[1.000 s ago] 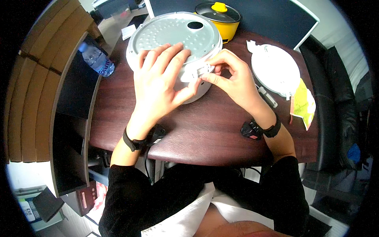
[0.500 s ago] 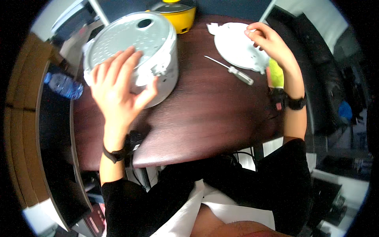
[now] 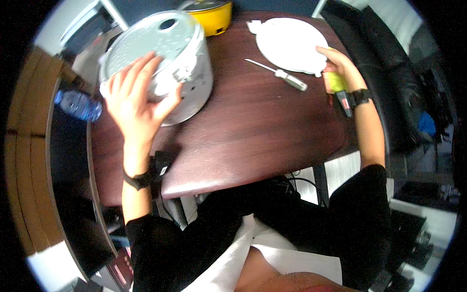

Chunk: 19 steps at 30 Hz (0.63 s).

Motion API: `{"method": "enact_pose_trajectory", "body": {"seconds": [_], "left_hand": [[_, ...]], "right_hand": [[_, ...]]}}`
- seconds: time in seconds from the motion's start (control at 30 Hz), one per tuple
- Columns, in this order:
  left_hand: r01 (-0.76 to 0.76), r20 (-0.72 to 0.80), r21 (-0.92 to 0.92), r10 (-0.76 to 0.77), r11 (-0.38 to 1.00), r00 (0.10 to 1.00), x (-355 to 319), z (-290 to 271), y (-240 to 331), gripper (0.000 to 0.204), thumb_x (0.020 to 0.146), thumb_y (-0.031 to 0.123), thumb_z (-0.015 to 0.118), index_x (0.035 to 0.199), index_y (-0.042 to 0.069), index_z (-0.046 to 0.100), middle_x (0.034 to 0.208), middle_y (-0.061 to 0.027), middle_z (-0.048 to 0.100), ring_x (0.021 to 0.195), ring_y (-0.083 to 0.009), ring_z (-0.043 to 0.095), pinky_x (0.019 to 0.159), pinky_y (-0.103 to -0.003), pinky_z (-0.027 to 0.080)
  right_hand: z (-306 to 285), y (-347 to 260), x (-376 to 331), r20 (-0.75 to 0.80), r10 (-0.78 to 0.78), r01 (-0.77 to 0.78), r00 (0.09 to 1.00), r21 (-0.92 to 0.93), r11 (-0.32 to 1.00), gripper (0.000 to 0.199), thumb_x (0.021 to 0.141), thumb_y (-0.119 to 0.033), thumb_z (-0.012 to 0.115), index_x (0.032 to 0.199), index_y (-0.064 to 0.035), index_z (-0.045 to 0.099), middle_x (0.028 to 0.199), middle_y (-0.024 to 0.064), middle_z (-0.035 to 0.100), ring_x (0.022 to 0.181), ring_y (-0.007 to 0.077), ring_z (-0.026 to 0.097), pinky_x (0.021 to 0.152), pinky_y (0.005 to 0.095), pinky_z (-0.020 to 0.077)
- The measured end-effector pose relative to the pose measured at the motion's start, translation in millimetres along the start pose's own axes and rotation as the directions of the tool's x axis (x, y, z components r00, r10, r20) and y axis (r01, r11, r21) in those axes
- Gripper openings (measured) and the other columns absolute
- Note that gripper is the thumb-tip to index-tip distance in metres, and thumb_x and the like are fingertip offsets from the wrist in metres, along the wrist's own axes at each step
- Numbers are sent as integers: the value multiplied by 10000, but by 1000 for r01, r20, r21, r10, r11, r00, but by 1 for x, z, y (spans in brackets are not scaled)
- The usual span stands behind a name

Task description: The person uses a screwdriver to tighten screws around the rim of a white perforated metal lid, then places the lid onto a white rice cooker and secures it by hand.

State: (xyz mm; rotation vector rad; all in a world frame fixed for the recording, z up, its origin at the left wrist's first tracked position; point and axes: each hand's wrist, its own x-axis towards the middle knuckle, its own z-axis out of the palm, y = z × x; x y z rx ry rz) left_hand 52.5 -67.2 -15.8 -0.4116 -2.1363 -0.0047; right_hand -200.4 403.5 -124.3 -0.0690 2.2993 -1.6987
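A large pale grey cooker body point(image 3: 197, 85), with a round perforated top plate point(image 3: 141, 41) that has a dark hole, stands at the left of the table. Spread across its near-left rim is my left hand point(image 3: 134, 100), palm down, thumb apart from the fingers and not gripping. At the far right lies a flat white round plate point(image 3: 287, 44) with small tabs. My right hand point(image 3: 343, 65) is at this plate's right edge, its thumb over the rim and the other fingers largely hidden. A screwdriver point(image 3: 290, 80) with a grey handle lies in front of the plate.
Beneath my right hand is a yellow-green object point(image 3: 334, 83), partly hidden. A yellow pot point(image 3: 214, 20) stands behind the cooker body. Left of the brown table point(image 3: 233, 141) lies a blue-tinted bottle point(image 3: 78, 105). Along the right side runs a black sofa point(image 3: 389, 92).
My right hand has come down from above the white plate to its right edge. My left hand stays on the cooker body. The whole view has shifted slightly.
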Motion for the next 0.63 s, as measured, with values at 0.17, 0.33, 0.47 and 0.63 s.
{"method": "enact_pose_trajectory", "body": {"seconds": [0.17,0.33,0.47,0.63], "left_hand": [[14,-22,-32,-14,999,1000,1,5,-2,478,662,414,784,1035,130,690,1079,-16,682,1002,-202,613,907,-357,393],[33,7,-5,-33,999,999,-1,1,1,482,675,380,769,1080,135,678,1131,-16,666,1039,-205,595,917,-364,389],[42,30,13,-42,999,999,3,0,6,492,687,371,760,1107,134,667,1161,-21,656,1066,-212,588,930,-373,386],[62,29,34,-63,997,998,2,4,10,497,710,383,748,1131,136,655,1190,-31,641,1089,-213,583,956,-387,373]], "right_hand": [[10,-5,5,-78,133,-118,988,165,979,311,908,-151,505,1150,42,540,1040,128,646,870,200,675,730,319,587],[23,-25,-6,-177,47,-28,983,110,994,312,896,-160,509,1126,46,550,1016,121,644,840,195,660,711,304,566],[30,-42,-14,-356,-122,132,927,5,991,334,892,-184,503,1114,60,557,992,138,641,866,219,653,736,331,543],[46,-64,-33,-402,-212,313,891,204,928,451,875,-253,525,1176,83,532,1076,183,630,956,249,639,863,362,505]]}}
